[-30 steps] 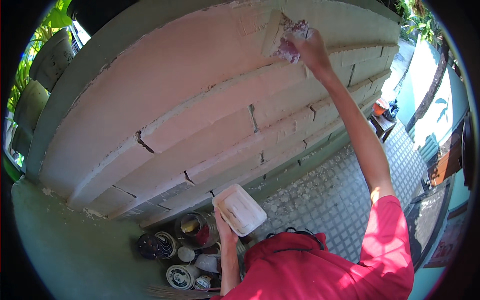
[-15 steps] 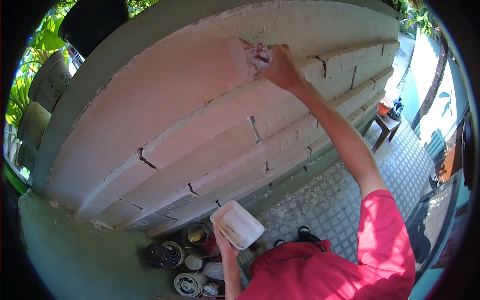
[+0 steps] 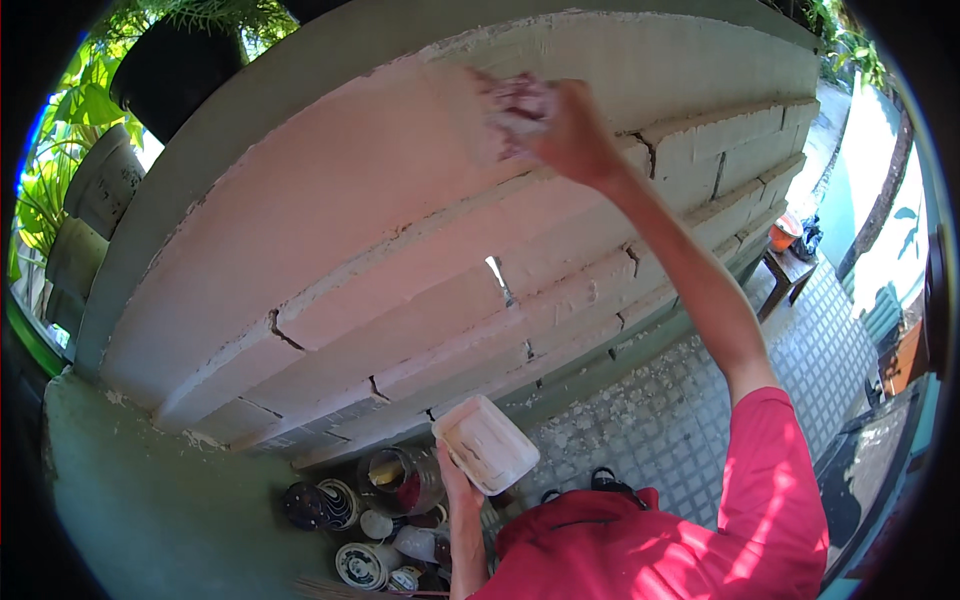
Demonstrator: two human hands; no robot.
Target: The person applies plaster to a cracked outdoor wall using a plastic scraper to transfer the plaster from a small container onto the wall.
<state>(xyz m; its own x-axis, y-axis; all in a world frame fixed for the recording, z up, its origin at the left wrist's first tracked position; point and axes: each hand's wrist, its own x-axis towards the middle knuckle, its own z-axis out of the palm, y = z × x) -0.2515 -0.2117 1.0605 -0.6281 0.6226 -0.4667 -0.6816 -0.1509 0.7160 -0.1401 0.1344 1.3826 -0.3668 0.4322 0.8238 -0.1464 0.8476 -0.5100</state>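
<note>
Mottled pink-and-white flat spreading tool (image 3: 515,112), blurred, was held in bare right hand (image 3: 575,135) before upper band of pale, pink-tinted plastered wall (image 3: 330,200). Right fingers were closed around tool; exact finger placement could not be told. Shallow rectangular white plastic tray (image 3: 487,446), thinly smeared inside, was held tilted at its left side in bare left hand (image 3: 457,488), lower down; fingers were pressed to tray, those underneath hidden. Clear round tub (image 3: 424,482) and white round lidded bucket (image 3: 362,567) were seen left of left forearm. Grey patterned tiled floor (image 3: 650,420) was partly speckled with pale debris.
</note>
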